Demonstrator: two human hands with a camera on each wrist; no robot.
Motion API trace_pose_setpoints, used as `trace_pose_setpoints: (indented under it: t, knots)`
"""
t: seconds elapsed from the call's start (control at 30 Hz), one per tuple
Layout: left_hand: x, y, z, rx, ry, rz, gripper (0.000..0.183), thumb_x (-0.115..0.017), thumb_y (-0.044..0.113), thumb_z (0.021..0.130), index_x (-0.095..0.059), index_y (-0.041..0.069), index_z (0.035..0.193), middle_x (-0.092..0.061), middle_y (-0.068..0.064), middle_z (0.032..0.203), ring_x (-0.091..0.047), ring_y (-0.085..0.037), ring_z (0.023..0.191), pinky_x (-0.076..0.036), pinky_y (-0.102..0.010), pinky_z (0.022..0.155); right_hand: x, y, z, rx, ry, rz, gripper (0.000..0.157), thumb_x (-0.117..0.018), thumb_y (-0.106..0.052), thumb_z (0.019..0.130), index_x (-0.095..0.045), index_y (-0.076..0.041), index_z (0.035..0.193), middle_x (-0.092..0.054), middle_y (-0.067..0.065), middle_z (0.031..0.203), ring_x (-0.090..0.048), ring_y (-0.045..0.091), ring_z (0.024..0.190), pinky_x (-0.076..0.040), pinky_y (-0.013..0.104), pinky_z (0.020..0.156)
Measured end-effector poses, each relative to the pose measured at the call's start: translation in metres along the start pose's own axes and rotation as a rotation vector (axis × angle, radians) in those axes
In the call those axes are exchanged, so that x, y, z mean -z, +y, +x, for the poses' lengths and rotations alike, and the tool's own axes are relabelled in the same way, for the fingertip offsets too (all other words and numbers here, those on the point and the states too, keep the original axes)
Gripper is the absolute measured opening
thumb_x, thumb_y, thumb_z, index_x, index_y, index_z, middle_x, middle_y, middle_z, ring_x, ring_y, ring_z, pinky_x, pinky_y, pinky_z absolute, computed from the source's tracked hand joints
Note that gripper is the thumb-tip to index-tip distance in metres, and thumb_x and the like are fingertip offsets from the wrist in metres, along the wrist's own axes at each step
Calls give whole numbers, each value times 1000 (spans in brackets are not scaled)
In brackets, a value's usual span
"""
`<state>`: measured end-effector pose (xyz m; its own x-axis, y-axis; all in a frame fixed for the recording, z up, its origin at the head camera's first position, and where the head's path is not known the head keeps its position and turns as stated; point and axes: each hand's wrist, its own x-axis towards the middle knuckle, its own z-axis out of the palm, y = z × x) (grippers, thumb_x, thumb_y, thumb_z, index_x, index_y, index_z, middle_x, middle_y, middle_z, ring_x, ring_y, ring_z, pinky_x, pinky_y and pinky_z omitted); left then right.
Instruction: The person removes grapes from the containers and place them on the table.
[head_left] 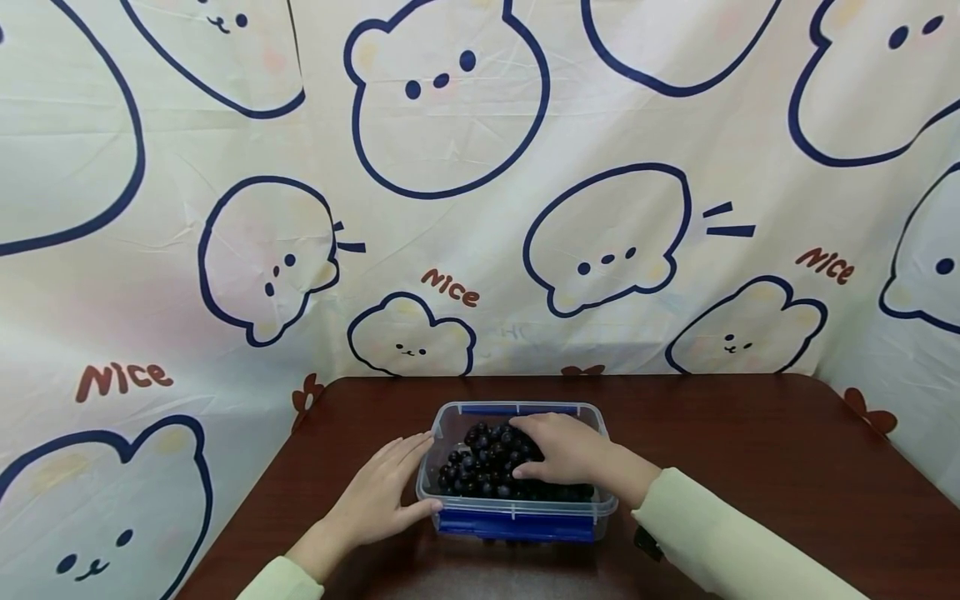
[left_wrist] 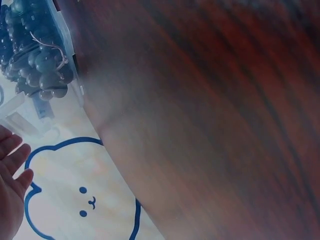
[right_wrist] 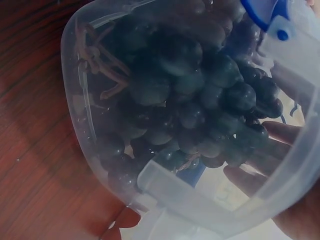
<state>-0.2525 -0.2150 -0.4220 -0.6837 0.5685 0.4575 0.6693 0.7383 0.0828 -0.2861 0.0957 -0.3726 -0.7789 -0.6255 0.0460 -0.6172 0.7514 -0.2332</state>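
A clear plastic food container [head_left: 427,479] with blue latches [head_left: 517,525] stands on the table, lidless at the top. Dark grapes [head_left: 483,462] on stems fill much of it. At the container's left side is my left hand [head_left: 382,492], its fingers extended along the wall and the thumb at the near left corner. My right hand [head_left: 573,450] reaches in over the right rim, thumb and fingers spread over the grapes. In the right wrist view, its extended fingers [right_wrist: 250,180] lie against the bunch [right_wrist: 190,100], seen past the clear wall.
The dark brown wooden table [head_left: 712,450] extends around the container on all sides. Behind it hangs a pale cloth [head_left: 480,233] with cartoon bear outlines, which also covers both sides. A small black object [head_left: 647,543] shows under the right sleeve.
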Motion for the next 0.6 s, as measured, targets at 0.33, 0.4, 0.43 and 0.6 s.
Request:
trace_pose_setpoints:
  t: [0.33, 0.4, 0.43, 0.6]
  knots:
    - [0, 1, 0, 13, -4, -18, 79, -60, 60, 87, -51, 2, 140, -49, -11, 143, -47, -26, 130, -37, -50, 106, -1, -6, 2, 13, -22, -73, 72, -67, -44, 90, -43, -6, 145, -51, 13, 140, -48, 28, 127, -46, 44, 99]
    - [0, 1, -1, 18, -5, -18, 78, -60, 60, 88, -51, 2, 140, -49, -10, 143, -47, -26, 130, -38, -50, 105, 0, -8, 2, 14, -31, -75, 71, -68, -42, 90, -43, -5, 145, -50, 13, 140, -48, 28, 127, -45, 44, 99]
    - [-1, 1, -1, 19, -5, -18, 78, -60, 60, 88, -51, 2, 140, -49, -10, 143, -47, -26, 129, -38, -50, 105, 0, -8, 2, 14, -35, -74, 71, -68, -41, 90, -43, -4, 145, -50, 14, 140, -48, 28, 127, -45, 44, 99]
    - [-2, 0, -2, 14, 3, -21, 78, -60, 59, 88, -51, 2, 140, -49, -10, 144, -47, -27, 129, -39, -51, 104, -1, -9, 5, 16, -54, -88, 72, -70, -37, 89, -41, -4, 146, -49, 14, 141, -46, 28, 128, -45, 43, 100]
